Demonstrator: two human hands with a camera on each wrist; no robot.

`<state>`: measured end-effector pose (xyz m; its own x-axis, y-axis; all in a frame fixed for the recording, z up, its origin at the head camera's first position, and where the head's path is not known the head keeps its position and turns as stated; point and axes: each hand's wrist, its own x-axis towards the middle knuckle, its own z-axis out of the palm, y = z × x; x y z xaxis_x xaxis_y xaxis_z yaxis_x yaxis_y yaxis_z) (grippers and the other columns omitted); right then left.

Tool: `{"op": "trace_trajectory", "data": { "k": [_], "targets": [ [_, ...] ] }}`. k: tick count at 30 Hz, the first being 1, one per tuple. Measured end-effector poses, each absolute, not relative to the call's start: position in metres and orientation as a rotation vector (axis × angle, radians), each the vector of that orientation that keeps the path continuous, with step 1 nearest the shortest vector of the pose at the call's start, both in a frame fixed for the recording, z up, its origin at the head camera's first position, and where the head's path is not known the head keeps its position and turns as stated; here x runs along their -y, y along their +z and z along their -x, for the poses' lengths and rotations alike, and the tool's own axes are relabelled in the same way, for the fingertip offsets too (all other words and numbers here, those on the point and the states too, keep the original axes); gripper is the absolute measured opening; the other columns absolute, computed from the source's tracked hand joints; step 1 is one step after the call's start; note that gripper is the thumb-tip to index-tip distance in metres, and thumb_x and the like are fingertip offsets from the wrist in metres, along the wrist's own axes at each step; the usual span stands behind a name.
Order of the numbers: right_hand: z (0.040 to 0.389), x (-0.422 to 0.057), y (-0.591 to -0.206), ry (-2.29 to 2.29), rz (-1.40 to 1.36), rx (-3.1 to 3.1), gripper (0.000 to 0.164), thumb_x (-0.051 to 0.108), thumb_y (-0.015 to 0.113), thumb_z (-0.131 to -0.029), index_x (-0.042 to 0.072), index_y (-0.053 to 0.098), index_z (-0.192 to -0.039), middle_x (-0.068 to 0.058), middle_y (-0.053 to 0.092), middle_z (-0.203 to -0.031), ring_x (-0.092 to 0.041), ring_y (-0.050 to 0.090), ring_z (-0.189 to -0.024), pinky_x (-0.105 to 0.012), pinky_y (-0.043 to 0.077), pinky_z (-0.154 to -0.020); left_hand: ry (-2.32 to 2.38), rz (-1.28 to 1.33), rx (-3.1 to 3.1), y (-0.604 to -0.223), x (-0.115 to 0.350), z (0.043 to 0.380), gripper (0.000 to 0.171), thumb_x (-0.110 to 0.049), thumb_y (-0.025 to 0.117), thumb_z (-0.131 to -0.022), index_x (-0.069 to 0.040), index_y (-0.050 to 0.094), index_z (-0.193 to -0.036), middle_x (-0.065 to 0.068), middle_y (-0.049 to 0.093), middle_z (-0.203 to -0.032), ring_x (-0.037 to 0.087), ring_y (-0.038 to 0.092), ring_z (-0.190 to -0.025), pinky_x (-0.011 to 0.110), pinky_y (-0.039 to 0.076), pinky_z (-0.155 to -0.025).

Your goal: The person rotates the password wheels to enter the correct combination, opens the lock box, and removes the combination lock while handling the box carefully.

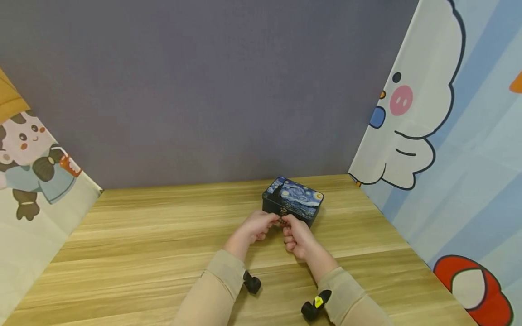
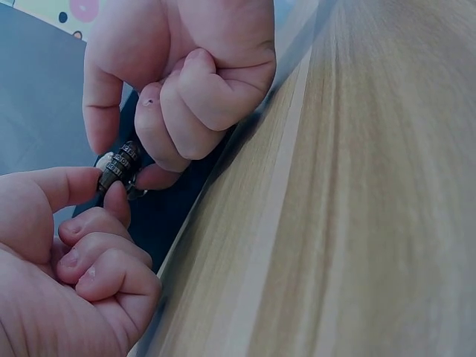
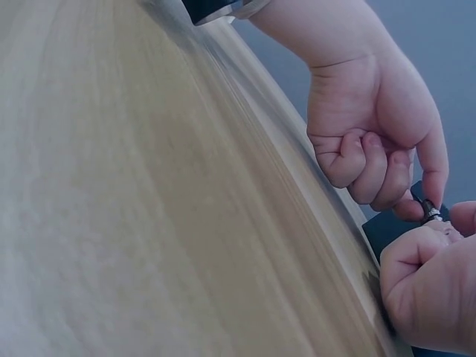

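A small dark box (image 1: 301,197) with a swirling blue night-sky painting on its lid sits closed at the back of the table, turned at an angle. At its front hangs a small combination padlock (image 2: 121,165) with rows of number dials. My left hand (image 1: 258,225) pinches one end of the padlock between thumb and index finger, the other fingers curled in. From the opposite side my right hand (image 1: 299,236) has its thumb and index finger around the lock, its remaining fingers folded. In the right wrist view my right hand hides most of the padlock.
The box stands on a wood-grain table (image 1: 163,244). Behind it rises a grey panel (image 1: 228,90). Printed cartoon sheets flank the table on the left (image 1: 45,181) and right (image 1: 469,190). Black camera mounts (image 1: 252,283) are on both wrists.
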<state>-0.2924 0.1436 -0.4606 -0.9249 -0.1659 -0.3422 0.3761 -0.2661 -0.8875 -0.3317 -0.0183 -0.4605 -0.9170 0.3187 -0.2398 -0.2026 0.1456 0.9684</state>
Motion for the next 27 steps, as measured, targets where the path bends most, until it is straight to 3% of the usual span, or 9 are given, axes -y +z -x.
{"op": "trace_trajectory", "data": {
  "k": [14, 27],
  "targets": [
    [0.2928, -0.1429, -0.4615, -2.256, -0.247, -1.671, 0.023, 0.021, 0.055, -0.095, 0.015, 0.043, -0.077, 0.007, 0.027, -0.058, -0.004, 0.023, -0.045, -0.018, 0.018, -0.039, 1.82, -0.122, -2.044, -0.4603, 0.0186, 0.3315, 0.034, -0.027, 0.064, -0.094, 0.006, 0.07, -0.099, -0.006, 0.034, -0.054, 0.008, 0.026, -0.043, 0.023, 0.023, -0.04],
    [0.2953, -0.142, -0.4636, -2.273, -0.257, -1.663, 0.021, 0.02, 0.055, -0.094, 0.015, 0.044, -0.077, 0.007, 0.027, -0.058, -0.004, 0.023, -0.044, -0.018, 0.018, -0.039, 1.818, -0.125, -2.032, -0.4605, 0.0193, 0.3337, 0.031, -0.026, 0.065, -0.093, 0.004, 0.07, -0.095, -0.006, 0.033, -0.054, 0.009, 0.026, -0.043, 0.023, 0.023, -0.04]
  ]
}}
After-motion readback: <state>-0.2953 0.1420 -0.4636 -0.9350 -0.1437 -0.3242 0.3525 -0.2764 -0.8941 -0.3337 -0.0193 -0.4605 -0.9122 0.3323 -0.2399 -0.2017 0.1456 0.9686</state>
